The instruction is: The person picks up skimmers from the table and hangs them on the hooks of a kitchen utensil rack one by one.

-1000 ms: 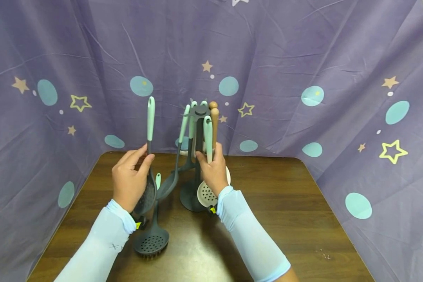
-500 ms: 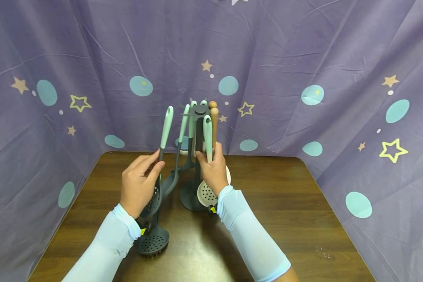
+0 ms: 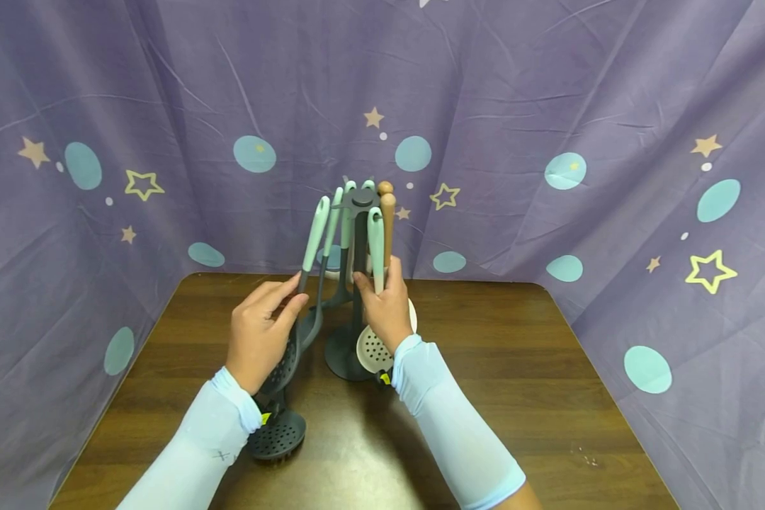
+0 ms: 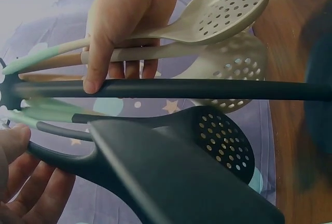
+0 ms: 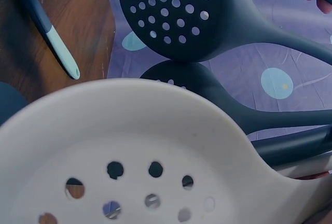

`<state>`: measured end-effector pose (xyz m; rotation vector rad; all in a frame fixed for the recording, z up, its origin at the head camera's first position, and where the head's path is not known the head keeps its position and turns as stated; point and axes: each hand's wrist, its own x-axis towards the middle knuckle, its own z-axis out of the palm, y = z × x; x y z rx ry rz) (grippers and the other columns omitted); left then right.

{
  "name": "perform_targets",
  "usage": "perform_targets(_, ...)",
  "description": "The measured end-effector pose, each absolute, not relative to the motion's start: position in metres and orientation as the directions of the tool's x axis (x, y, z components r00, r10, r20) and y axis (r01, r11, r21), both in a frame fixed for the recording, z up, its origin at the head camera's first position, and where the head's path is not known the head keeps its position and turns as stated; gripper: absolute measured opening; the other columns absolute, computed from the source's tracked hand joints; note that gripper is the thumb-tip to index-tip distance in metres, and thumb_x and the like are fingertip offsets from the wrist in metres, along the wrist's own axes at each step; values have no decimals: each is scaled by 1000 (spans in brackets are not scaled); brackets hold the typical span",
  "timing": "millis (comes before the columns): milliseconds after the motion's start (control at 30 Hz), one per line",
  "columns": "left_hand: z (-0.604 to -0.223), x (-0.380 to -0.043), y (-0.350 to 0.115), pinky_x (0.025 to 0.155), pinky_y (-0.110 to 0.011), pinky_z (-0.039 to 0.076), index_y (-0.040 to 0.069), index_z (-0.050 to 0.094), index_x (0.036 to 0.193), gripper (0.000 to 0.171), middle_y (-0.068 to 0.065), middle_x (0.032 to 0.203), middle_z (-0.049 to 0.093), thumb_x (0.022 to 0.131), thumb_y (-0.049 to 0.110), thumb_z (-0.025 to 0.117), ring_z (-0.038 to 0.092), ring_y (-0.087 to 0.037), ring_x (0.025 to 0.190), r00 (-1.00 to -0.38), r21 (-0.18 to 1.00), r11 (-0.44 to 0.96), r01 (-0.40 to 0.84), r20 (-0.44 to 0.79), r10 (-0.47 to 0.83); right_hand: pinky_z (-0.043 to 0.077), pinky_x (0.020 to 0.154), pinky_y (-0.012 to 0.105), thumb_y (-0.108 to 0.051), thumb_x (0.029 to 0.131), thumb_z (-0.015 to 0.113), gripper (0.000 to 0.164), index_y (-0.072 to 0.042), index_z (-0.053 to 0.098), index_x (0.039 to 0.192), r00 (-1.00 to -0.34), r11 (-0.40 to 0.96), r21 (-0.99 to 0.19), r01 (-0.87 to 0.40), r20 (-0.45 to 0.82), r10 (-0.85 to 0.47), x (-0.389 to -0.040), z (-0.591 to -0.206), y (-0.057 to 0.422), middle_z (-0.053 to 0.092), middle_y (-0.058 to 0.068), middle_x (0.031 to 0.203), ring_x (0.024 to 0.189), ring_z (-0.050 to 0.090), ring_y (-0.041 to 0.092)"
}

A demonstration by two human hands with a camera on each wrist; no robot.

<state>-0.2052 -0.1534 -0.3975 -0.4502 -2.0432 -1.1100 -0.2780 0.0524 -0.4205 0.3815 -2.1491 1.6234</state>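
My left hand (image 3: 261, 333) pinches the dark neck of a perforated skimmer (image 3: 282, 370) between thumb and fingers, its mint handle pointing up and leaning right. Its handle top is close beside a hanging ladle (image 3: 330, 227) on a dark utensil stand (image 3: 360, 248). My right hand (image 3: 385, 308) grips the stand's post among the hanging tools, its thumb along the post in the left wrist view. Beside its fingers hang a cream slotted spoon (image 4: 233, 6) and a second perforated cream head (image 4: 244, 63). Whether the skimmer touches the stand, I cannot tell.
A dark perforated server (image 3: 279, 435) with short prongs lies on the wooden table (image 3: 497, 368), left of the stand. Wooden handles (image 3: 387, 219) and more mint handles crowd the rack's top. A purple patterned curtain (image 3: 497, 85) surrounds the table's back and sides.
My left hand has moved right with the skimmer, bringing its handle close to the stand and tilting its top rightward. My right hand has stayed in place.
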Motion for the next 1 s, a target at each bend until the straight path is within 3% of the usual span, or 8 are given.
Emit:
perform_targets(267,-396,-207,-145,76,-12,50,12,72,133,38,-2,110,75,95,18,77,69,-15,91,-699,585,576,571,714,-33,48,76,38,-37,97,72,44,-12,48,126,-882,281,-850,-445,471,27,-278,-421,53,53,4,86,75,53,21)
perform_targets(700,-401,-219,-132,76,-8,52,10,74,129,36,-4,105,75,94,16,78,71,-16,87,-693,631,493,599,717,-75,48,79,39,-38,97,73,44,-13,49,125,-883,248,-860,-446,468,35,-277,-421,53,53,3,86,77,54,22)
perform_targets(1000,-406,-230,-123,75,-9,52,7,77,120,30,-6,101,77,91,17,81,73,-19,85,-725,683,468,561,678,-120,50,80,39,-37,96,73,47,-12,48,128,-875,265,-848,-459,483,29,-277,-420,52,53,2,85,77,54,21)
